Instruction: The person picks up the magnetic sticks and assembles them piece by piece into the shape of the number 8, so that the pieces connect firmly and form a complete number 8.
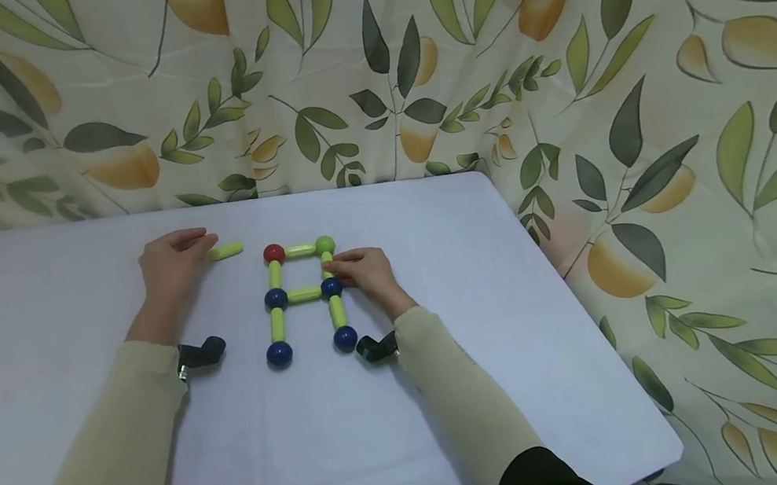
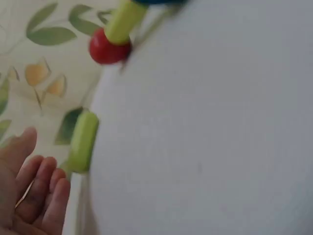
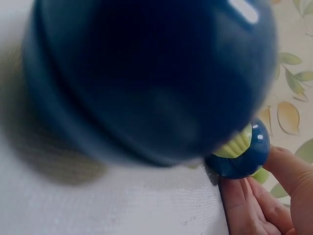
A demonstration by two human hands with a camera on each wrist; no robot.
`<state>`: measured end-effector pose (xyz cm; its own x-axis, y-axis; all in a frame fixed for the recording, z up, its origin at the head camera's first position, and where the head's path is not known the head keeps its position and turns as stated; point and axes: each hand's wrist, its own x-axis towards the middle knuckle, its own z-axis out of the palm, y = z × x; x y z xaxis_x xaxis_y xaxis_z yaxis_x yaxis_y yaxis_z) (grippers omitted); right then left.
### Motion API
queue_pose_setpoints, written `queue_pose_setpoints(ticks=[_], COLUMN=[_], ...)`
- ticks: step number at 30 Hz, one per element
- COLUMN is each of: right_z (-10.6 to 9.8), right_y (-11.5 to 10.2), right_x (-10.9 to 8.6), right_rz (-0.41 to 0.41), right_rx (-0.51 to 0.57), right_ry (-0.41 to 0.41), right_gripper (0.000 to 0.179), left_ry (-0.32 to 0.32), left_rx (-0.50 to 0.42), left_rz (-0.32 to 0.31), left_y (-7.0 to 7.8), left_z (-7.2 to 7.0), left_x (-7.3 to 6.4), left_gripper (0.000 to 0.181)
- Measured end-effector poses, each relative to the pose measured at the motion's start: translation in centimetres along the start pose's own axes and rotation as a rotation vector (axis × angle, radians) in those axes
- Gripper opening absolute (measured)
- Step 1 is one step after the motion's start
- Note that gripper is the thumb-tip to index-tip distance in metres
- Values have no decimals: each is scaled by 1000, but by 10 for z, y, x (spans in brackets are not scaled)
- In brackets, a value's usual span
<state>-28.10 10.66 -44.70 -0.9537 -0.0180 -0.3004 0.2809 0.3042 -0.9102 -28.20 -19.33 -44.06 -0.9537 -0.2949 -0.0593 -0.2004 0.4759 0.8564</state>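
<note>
On the white table lies a flat figure of yellow-green rods and balls. A red ball (image 1: pixel 274 253) and a green ball (image 1: pixel 325 245) form its far corners, with several blue balls (image 1: pixel 276 298) nearer. My right hand (image 1: pixel 368 276) pinches the right side rod (image 1: pixel 327 258) between the green ball and a blue ball (image 3: pixel 238 159). A larger-looking blue ball (image 3: pixel 151 73) hides much of the right wrist view. To the left, my left hand (image 1: pixel 176 269) has loosely bent fingers, right by the end of a loose yellow-green rod (image 1: pixel 227 251); thumb and fingers stand apart in the left wrist view.
The white table (image 1: pixel 574 381) ends on the right and far sides, against a leaf-and-fruit patterned cloth (image 1: pixel 384 69). A black wrist camera (image 1: pixel 203 353) juts out near the left sleeve, another black wrist camera (image 1: pixel 377 347) beside the nearest right blue ball.
</note>
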Motion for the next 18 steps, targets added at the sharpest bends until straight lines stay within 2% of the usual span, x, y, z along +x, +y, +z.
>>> queue_pose_setpoints(ticks=[4, 7, 11, 18], right_z=[0, 1, 1, 0], right_y=[0, 1, 1, 1], right_x=[0, 0, 1, 0], right_rz=[3, 4, 3, 1], right_rx=[32, 26, 10, -9], right_ry=[-14, -12, 3, 9], right_gripper=[38, 37, 37, 39], left_ry=[-102, -144, -161, -147], left_rx=[112, 139, 155, 183], left_rz=[-39, -48, -38, -4], left_y=[-8, -13, -14, -13], left_z=[3, 6, 10, 13], left_x=[10, 12, 13, 12], left_gripper=[61, 58, 51, 40])
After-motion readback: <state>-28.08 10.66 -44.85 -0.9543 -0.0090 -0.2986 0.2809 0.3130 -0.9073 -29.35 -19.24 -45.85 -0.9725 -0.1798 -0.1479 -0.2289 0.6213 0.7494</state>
